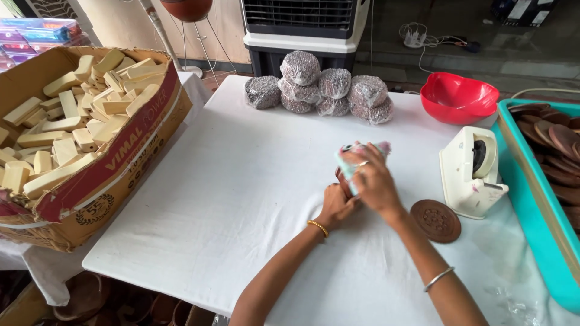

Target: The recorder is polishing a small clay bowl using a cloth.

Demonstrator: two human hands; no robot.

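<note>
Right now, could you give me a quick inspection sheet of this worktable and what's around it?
Surface: white cloth-covered table.
Job's things: pale wrapped bundle over a brown piece, carved wooden disc nearby.
Clutter: tape dispenser, red bowl, six wrapped bundles, cardboard box of pale wooden blocks, teal tray of discs.
Grips: left hand and right hand both on the bundle.
Cables: white cords on floor.
Surroundings: air cooler.

bowl (457,96) red | tray (531,211) teal | disc (435,221) brown, carved | blocks (66,121) cream | tbl cloth (229,199) white
</note>
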